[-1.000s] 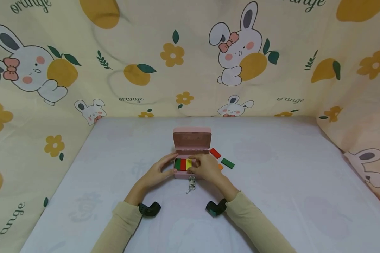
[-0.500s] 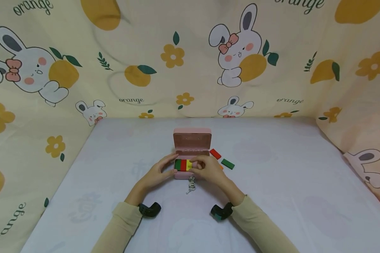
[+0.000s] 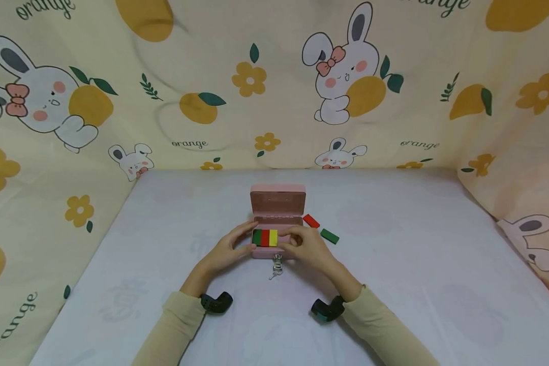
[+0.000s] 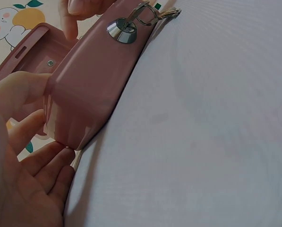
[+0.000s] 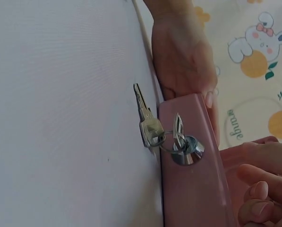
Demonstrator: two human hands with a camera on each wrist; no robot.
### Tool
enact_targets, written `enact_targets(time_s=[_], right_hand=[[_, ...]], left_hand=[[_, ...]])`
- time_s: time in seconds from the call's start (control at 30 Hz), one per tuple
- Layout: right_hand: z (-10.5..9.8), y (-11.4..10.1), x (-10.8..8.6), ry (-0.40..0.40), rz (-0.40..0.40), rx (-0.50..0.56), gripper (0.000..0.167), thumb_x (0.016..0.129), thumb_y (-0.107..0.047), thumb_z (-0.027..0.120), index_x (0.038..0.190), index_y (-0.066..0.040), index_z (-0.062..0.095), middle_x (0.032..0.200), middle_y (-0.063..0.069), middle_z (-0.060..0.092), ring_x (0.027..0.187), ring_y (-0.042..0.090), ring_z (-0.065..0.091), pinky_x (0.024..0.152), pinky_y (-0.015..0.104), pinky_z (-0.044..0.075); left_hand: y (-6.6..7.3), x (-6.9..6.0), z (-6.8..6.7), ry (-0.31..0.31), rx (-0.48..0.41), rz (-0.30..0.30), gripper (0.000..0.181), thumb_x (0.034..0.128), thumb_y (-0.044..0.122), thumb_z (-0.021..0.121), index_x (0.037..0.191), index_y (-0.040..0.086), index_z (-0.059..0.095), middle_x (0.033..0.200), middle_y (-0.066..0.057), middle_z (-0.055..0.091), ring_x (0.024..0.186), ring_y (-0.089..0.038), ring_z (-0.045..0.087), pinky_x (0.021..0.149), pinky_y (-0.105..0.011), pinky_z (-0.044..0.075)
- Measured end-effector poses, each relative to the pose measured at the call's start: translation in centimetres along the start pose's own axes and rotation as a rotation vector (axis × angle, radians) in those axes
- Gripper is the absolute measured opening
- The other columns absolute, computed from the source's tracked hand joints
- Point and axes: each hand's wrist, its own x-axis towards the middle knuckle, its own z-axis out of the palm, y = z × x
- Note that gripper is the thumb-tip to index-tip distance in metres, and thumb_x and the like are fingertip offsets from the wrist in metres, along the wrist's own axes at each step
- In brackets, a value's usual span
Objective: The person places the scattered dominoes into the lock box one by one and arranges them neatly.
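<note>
1. My left hand [image 3: 231, 249]: grasping the box's left end, thumb at the front corner, fingers round the side. Looks like a steadying hold.
2. Box [image 3: 262, 255]: on the table [image 3: 393, 284] right in front of me, lid [image 3: 278, 203] tipped up on its rear hinge. Access is sorted.
3. Left part of the box: green block [image 3: 256, 237], then red block [image 3: 265, 238], then yellow block [image 3: 273, 238]. Side by side in a neat row, touching as far as I can tell. I'd count those three as done.
4. Keys [image 5: 151, 128]: on a ring at the lock [image 5: 195, 156], front wall (not in play while the lid's up, I'd say).
5. My right hand [image 3: 304, 249]: over the right part of the box, just right of yellow. Thumb and forefinger apart, other fingers bent. No block visible between the tips, so I read it as released. Can't see what's under the palm.
6. Loose red [image 3: 311, 221]: flat on the table, just beside the box, set at an angle. Not in.
7. Loose green [image 3: 330, 236]: further right, near loose red but apart from it. Not in either. Three in, two visible out: roughly past halfway, my estimate, unless my hand hides more.
</note>
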Motion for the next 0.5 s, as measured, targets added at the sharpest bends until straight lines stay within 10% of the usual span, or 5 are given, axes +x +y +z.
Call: enact_targets(time_s=[0.5], right_hand=[[-1.4,1.0,-1.1,0.075,0.118,0.043,0.02,0.082,-0.011,0.074,0.097,0.002,0.073,0.061,-0.001,0.045,0.058,0.004,0.039,0.054,0.014,0.031]], left_hand=[[0.0,0.0,0.0,0.004,0.018,-0.015,0.059,0.0944,0.021,0.061,0.149,0.023,0.037,0.162,-0.008,0.023,0.151,-0.034,0.022,0.122,-0.059,0.018]])
